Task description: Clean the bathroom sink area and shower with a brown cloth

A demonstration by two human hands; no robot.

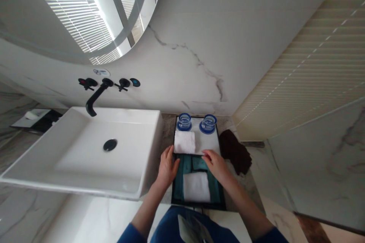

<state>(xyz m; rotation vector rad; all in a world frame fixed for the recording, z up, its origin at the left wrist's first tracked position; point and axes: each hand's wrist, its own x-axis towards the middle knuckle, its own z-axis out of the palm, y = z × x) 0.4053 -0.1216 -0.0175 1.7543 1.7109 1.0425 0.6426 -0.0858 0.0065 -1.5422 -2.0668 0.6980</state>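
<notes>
A black-rimmed tray (pixel 172 193) lies on the counter right of the sink, a dark strip between its white rear part and its front part. My left hand (pixel 167 167) is at its left edge, fingers extended and thumb apart. With bent fingers closed together, my right hand (pixel 215 163) touches the front edge of the white surface (pixel 207 144); what its fingertips hold is hidden. Between the hands are teal flat packets (pixel 199 163) and a folded white cloth (pixel 196 186). Behind sit another folded white cloth (pixel 184 142) and two glasses, one left (pixel 184 120) and one right (pixel 209 123), on blue discs.
A white basin (pixel 85 159) with a black wall faucet (pixel 97 97) takes up the left. A dark brown cloth (pixel 235 152) lies right of the tray. At far left is a tissue box (pixel 34 119). A round mirror (pixel 85 15) hangs above; blinds (pixel 308 45) run along the right.
</notes>
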